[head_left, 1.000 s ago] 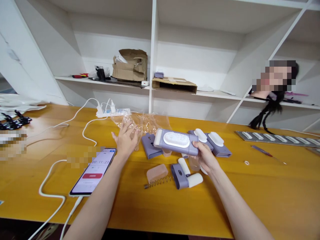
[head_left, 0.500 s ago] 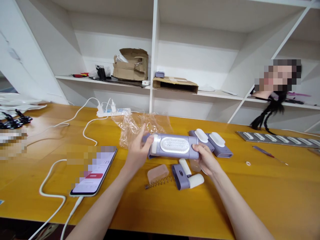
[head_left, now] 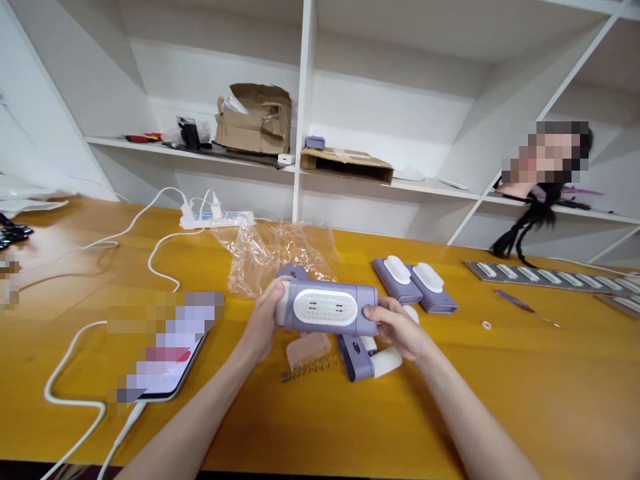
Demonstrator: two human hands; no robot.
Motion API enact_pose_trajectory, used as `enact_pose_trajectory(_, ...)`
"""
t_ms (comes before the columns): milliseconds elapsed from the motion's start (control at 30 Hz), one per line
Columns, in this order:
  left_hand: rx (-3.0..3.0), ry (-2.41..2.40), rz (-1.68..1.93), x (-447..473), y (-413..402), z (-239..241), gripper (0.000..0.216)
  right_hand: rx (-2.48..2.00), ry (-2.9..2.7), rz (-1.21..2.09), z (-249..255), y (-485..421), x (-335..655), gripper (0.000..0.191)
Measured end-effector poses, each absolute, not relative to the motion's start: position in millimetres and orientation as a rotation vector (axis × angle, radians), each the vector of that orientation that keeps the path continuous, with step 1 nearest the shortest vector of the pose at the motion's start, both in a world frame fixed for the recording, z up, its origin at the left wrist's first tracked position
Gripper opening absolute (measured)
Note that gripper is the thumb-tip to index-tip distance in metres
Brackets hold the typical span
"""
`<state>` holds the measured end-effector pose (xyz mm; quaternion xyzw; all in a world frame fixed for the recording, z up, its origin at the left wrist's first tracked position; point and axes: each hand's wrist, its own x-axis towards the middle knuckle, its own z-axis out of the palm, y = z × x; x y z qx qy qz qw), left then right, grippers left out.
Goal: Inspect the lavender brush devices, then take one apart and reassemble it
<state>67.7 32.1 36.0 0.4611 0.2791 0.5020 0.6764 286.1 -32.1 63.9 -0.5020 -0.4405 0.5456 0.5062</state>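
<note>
Between my two hands is a lavender plastic device (head_left: 367, 310) with a white oval, dotted face plate (head_left: 325, 308) turned toward me. My left hand (head_left: 264, 320) is closed around its left end, thumb on top. On the right end, my right hand (head_left: 400, 327) grips with the thumb by a round button. Just below lie a coil spring (head_left: 310, 367), a translucent pinkish block (head_left: 307, 350) and a lavender end piece (head_left: 355, 358) beside a white rounded part (head_left: 387, 362). Another lavender part (head_left: 293, 271) shows behind the device, partly hidden.
Two similar lavender units (head_left: 434, 297) stand to the right behind my hands. Crumpled clear plastic (head_left: 270, 250) lies at the back, near a power strip (head_left: 240, 219). A phone (head_left: 175, 353) with a white cable is at left; a screwdriver-like tool (head_left: 517, 301) and small ring (head_left: 486, 325) are at right.
The device has come lower and closer to me, and its oval face tips up more, showing two dark slots. Both hands keep hold of it. The view has shifted slightly.
</note>
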Motion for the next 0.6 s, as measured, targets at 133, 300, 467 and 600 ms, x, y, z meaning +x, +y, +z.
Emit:
enact_pose_trajectory(133,1.036,0.64,1.118,67.4,31.4,35.1,0.033,-1.252,-1.128,1.319,63.9,-30.1,287.2,0.016)
enact_pose_trajectory(300,1.049,0.661,1.135,65.6,30.7,36.4,0.035,-1.29,-1.225,1.273,58.8,-32.6,293.4,0.006)
enact_pose_trajectory(467,1.071,0.681,1.115,65.7,27.0,36.9,0.046,-1.231,-1.233,1.226,55.6,-35.7,297.0,0.009)
enact_pose_trajectory(600,1.069,0.7,1.103,67.3,25.3,37.4,0.057,-1.168,-1.173,1.168,54.6,-34.9,291.1,0.011)
